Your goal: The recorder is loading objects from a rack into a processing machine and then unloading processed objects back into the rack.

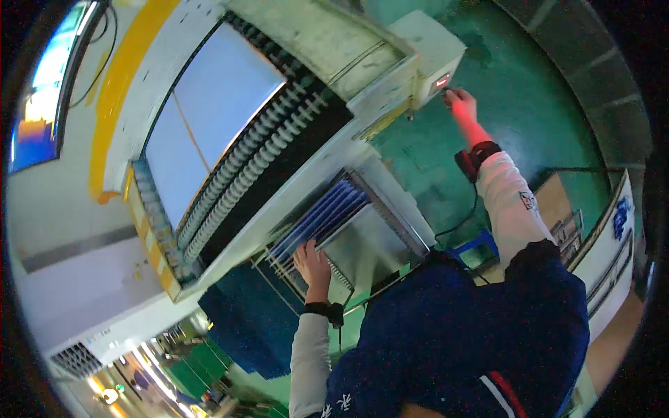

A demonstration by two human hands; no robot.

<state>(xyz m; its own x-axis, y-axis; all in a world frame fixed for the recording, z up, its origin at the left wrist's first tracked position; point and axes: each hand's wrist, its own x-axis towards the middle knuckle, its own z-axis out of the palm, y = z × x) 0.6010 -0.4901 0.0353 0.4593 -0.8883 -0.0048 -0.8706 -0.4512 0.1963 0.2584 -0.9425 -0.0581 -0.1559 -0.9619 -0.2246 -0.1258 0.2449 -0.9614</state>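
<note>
My left hand (312, 268) rests at the near end of a rack (390, 202) that holds several thin blue panels (317, 217) on edge. Its fingers are stretched out and spread over the panel edges, not wrapped round one. Farther off to the right, my right hand (461, 108) reaches to a pale control box (432, 56) on the machine's corner. Red light from a small display (442, 81) falls on that hand and wrist. Its fingers are drawn together at the box's edge; what they pinch, if anything, is too small to see.
Two pale flat panels (223, 90) lie on the machine's roller conveyor (244, 167), left of the rack. A bright screen (49, 90) stands at far left. Green floor (502, 76) spreads on the right, with a blue stool (477, 245) and a leaning white board (606, 258) close by.
</note>
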